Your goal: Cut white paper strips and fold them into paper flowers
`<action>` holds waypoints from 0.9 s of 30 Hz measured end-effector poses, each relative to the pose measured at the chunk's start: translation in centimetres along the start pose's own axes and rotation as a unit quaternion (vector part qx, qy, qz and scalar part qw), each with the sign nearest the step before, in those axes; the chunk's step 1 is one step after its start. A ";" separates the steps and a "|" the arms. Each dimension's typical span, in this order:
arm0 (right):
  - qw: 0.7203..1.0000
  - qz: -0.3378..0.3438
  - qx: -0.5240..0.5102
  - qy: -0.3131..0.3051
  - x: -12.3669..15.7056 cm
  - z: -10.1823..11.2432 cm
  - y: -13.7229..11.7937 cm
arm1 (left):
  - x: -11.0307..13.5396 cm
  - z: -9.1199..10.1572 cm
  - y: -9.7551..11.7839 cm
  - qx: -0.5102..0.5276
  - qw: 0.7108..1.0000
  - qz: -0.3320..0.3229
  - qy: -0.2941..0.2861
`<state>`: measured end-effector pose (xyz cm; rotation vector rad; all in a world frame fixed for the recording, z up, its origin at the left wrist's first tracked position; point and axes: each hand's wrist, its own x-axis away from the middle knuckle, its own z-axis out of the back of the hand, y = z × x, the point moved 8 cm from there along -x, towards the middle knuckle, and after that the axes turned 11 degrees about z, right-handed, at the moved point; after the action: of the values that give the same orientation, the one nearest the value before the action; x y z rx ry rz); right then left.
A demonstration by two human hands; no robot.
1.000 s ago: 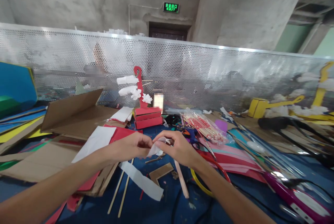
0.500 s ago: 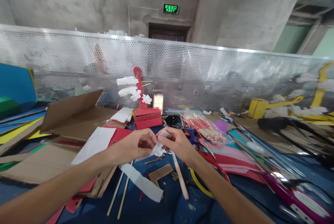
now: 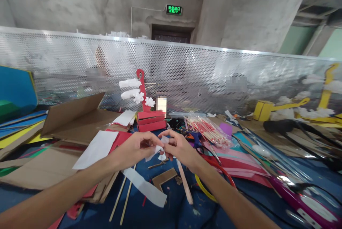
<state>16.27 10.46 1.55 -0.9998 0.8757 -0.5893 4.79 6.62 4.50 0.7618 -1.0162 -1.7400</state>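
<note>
My left hand [image 3: 136, 147] and my right hand [image 3: 178, 147] meet above the blue table, fingertips pinched together on one small piece of white paper [image 3: 157, 150] that hangs crumpled between them. Behind them stands a red cardboard model [image 3: 148, 116] with a red upright and white paper flowers [image 3: 139, 96] on sticks. Below the hands lie a white paper strip [image 3: 145, 187], thin wooden sticks [image 3: 123, 195] and a pale rod [image 3: 185, 183].
Cardboard sheets [image 3: 74, 118] and white paper [image 3: 96, 145] lie left. A bag of red-tipped sticks [image 3: 208, 130], coloured paper sheets, a yellow hoop [image 3: 203, 188] and purple-handled scissors [image 3: 301, 200] lie right. A perforated metal screen [image 3: 213, 76] runs along the back.
Both hands have risen slightly and closed in on each other. The white paper is now more gathered between the fingertips.
</note>
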 end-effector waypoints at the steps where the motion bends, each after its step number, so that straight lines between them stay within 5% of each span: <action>1: 1.000 0.005 0.009 -0.004 0.1 -0.2 -0.2 | -0.1 0.2 -0.2 0.010 1.000 0.005 0.006; 11: 0.982 0.097 0.161 -0.027 0.6 -1.9 -3.0 | -0.8 1.5 -2.6 0.194 0.976 0.062 0.078; 27: 0.995 0.042 0.087 -0.029 0.3 -1.7 -1.1 | -0.9 1.9 -1.9 0.080 0.988 -0.010 0.129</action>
<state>14.98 9.00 2.03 -0.8136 0.7974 -0.5526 2.71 8.42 3.73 1.0726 -0.9795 -1.5404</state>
